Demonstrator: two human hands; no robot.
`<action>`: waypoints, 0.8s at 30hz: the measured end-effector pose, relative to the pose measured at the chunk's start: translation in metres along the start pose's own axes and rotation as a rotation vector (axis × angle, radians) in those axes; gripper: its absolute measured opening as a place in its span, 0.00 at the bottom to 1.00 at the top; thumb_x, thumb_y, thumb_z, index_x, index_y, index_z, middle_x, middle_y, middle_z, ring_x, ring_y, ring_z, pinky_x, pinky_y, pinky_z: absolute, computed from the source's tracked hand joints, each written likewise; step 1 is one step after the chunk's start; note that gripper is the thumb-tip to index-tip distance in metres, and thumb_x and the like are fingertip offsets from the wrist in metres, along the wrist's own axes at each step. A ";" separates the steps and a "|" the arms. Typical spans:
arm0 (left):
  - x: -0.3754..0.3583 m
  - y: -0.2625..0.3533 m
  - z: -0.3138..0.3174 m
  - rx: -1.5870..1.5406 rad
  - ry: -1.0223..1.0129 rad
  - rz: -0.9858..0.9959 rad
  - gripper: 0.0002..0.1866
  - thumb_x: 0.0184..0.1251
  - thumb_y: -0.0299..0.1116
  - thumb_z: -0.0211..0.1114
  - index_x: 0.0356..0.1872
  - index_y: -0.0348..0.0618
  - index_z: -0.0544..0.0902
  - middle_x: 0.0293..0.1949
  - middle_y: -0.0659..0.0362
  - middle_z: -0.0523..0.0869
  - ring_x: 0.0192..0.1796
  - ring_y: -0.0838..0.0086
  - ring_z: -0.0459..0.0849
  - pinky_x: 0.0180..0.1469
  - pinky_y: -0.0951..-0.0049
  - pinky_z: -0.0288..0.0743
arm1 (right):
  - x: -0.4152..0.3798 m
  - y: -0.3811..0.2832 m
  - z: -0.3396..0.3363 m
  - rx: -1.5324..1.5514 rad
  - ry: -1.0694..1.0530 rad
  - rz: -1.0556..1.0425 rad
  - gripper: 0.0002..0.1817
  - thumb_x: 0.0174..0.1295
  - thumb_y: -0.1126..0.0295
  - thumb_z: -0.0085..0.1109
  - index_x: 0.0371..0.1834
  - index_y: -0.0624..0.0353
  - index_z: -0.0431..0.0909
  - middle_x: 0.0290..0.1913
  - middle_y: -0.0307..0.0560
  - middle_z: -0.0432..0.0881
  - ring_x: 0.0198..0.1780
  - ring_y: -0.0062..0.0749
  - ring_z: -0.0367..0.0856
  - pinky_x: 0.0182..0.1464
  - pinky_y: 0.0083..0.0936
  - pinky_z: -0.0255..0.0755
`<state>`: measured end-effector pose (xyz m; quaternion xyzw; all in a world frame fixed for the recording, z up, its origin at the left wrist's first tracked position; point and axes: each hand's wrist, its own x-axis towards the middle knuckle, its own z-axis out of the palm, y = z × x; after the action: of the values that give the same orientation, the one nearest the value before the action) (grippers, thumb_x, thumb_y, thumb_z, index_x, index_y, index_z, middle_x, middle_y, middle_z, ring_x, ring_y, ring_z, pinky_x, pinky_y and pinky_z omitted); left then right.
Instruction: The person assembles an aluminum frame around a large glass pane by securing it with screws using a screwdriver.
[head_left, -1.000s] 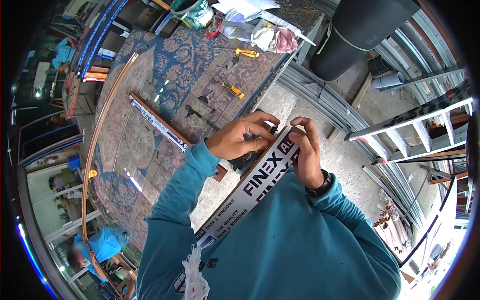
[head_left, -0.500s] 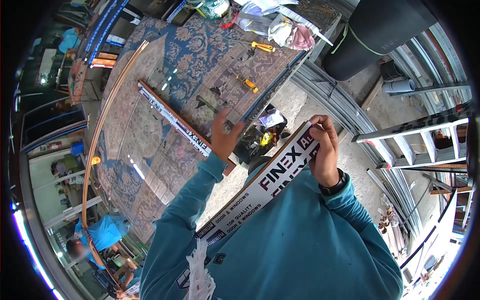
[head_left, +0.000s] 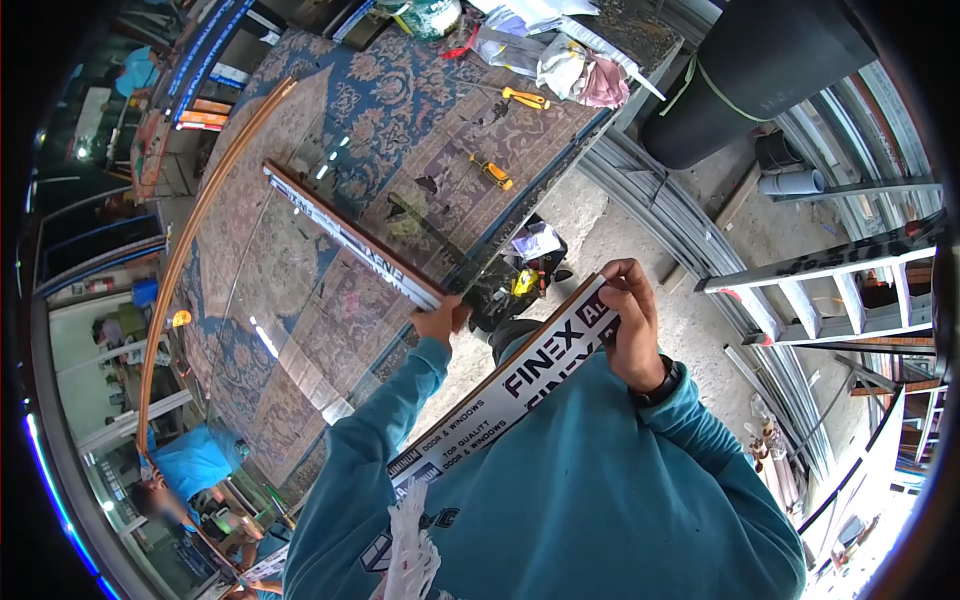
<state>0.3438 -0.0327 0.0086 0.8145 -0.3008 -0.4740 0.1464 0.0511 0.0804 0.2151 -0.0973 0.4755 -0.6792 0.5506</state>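
Note:
My right hand (head_left: 632,325) pinches the upper end of a long aluminum profile (head_left: 540,365) wrapped in white film printed FINEX. This profile slants across my chest, its lower end against my sleeve. My left hand (head_left: 438,318) is closed round the near end of a second brown profile (head_left: 345,235) with the same printed film, which lies across the carpet-covered table (head_left: 290,260). Further up the table lie two screwdrivers with yellow handles: one screwdriver (head_left: 492,172) nearer me, the other screwdriver (head_left: 525,98) beyond it.
Crumpled cloths (head_left: 590,75) lie at the table's far corner. A box of tools (head_left: 525,270) stands below the table edge. To the right are a ladder (head_left: 820,300), long metal bars (head_left: 660,190) and a black roll (head_left: 750,80). Another person (head_left: 200,465) is at lower left.
My left hand has come down from above the table and closed on the near end of the lying profile. The profile in my right hand has shifted slightly down and left.

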 end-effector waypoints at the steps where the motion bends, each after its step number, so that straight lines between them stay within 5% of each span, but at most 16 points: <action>1: -0.013 0.020 -0.004 -0.319 -0.284 -0.028 0.39 0.48 0.41 0.79 0.54 0.28 0.66 0.46 0.48 0.79 0.49 0.63 0.81 0.54 0.66 0.78 | -0.002 0.001 0.000 0.005 -0.014 0.011 0.09 0.59 0.77 0.48 0.43 0.60 0.69 0.39 0.42 0.78 0.37 0.19 0.76 0.42 0.17 0.74; 2: -0.025 0.038 -0.004 -0.323 -0.284 -0.030 0.39 0.48 0.41 0.79 0.54 0.28 0.66 0.46 0.48 0.79 0.49 0.63 0.81 0.54 0.66 0.78 | -0.002 0.001 0.002 0.015 -0.017 0.009 0.09 0.60 0.77 0.48 0.44 0.61 0.68 0.41 0.42 0.79 0.37 0.19 0.77 0.41 0.18 0.74; 4: -0.055 0.072 -0.002 -0.709 -0.504 0.038 0.23 0.58 0.38 0.75 0.48 0.37 0.75 0.37 0.58 0.83 0.39 0.71 0.85 0.44 0.73 0.81 | -0.004 0.001 0.004 0.027 -0.045 -0.002 0.09 0.61 0.77 0.48 0.45 0.61 0.68 0.41 0.43 0.79 0.37 0.19 0.77 0.41 0.18 0.73; 7: -0.121 0.125 -0.006 -0.819 -0.637 0.057 0.15 0.62 0.40 0.72 0.44 0.45 0.79 0.38 0.62 0.85 0.39 0.73 0.86 0.42 0.72 0.81 | -0.006 -0.002 0.009 0.019 -0.077 -0.027 0.09 0.63 0.78 0.47 0.45 0.60 0.68 0.41 0.43 0.79 0.37 0.19 0.77 0.41 0.17 0.73; 8: -0.148 0.144 -0.008 -0.765 -0.607 0.017 0.12 0.62 0.44 0.72 0.39 0.52 0.80 0.32 0.67 0.85 0.30 0.79 0.82 0.33 0.75 0.77 | -0.007 -0.003 0.010 -0.006 -0.083 -0.037 0.08 0.63 0.78 0.47 0.45 0.60 0.68 0.41 0.43 0.79 0.37 0.19 0.76 0.41 0.17 0.73; 15: -0.185 0.156 -0.011 -0.774 -0.815 -0.041 0.13 0.66 0.38 0.67 0.48 0.48 0.79 0.44 0.61 0.86 0.44 0.70 0.85 0.45 0.67 0.80 | -0.010 -0.007 0.017 -0.003 -0.143 -0.048 0.12 0.64 0.79 0.48 0.49 0.61 0.66 0.43 0.44 0.78 0.40 0.20 0.76 0.43 0.18 0.72; 18: -0.190 0.151 0.002 -0.735 -1.134 0.044 0.20 0.72 0.32 0.58 0.63 0.49 0.71 0.57 0.54 0.80 0.59 0.63 0.80 0.63 0.58 0.74 | -0.012 -0.001 0.020 -0.008 -0.196 -0.017 0.15 0.65 0.80 0.49 0.54 0.60 0.63 0.46 0.46 0.79 0.44 0.21 0.76 0.47 0.19 0.71; 21: -0.213 0.164 0.011 -0.865 -1.060 0.028 0.21 0.69 0.28 0.61 0.62 0.49 0.72 0.52 0.54 0.83 0.54 0.68 0.83 0.57 0.65 0.79 | -0.014 -0.003 0.025 -0.023 -0.215 -0.029 0.15 0.66 0.80 0.49 0.54 0.59 0.62 0.48 0.47 0.79 0.46 0.22 0.76 0.47 0.19 0.71; 24: -0.210 0.167 0.010 -0.928 -1.119 -0.024 0.27 0.67 0.26 0.61 0.67 0.52 0.68 0.58 0.52 0.78 0.54 0.67 0.82 0.59 0.64 0.78 | -0.013 -0.003 0.023 -0.033 -0.223 -0.028 0.16 0.66 0.81 0.48 0.56 0.59 0.61 0.50 0.48 0.79 0.48 0.22 0.76 0.49 0.19 0.71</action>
<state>0.1988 -0.0297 0.2345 0.3075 -0.0898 -0.9000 0.2958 0.0692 0.0789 0.2344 -0.1879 0.4207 -0.6638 0.5891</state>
